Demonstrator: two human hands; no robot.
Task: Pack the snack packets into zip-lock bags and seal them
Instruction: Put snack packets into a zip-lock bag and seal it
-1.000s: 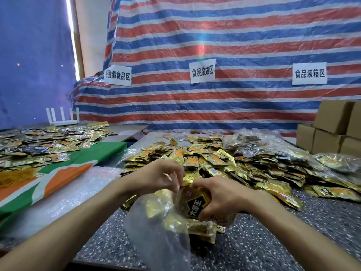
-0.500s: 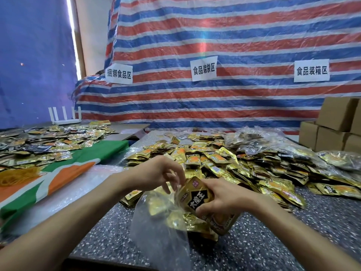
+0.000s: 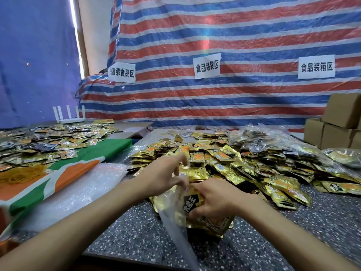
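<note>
Much here is cut off or hard to read. The cardboard boxes point(image 3: 341, 124) run off the right edge and the person's forearms off the bottom. The left hand point(image 3: 162, 177) is smeared with blur at the fingers. The clear zip-lock bag point(image 3: 175, 231) is hard to trace against the tabletop, and its lower end leaves the view.

A red, white and blue striped tarp point(image 3: 234, 36) hangs across the back with three paper signs point(image 3: 207, 68) taped to it, and a blue sheet point(image 3: 35, 55) hangs to its left. In front is a speckled grey table point(image 3: 127, 237). A wide heap of gold snack packets point(image 3: 224, 159) is spread over it, with filled clear bags point(image 3: 263, 139) behind on the right. To the left a green, orange and white cloth point(image 3: 78, 169) carries more packets, a tangle of yellow rubber bands point(image 3: 19, 175) and a white router point(image 3: 68, 119).

Near the table's front edge, the right hand point(image 3: 213, 200) curls tightly round a small stack of packets point(image 3: 192, 203). The stack's left side shows through the bag's plastic, so it is partly inside the mouth. The left hand is at the bag's upper rim, just beside the right. I cannot tell whether its fingers pinch the plastic.
</note>
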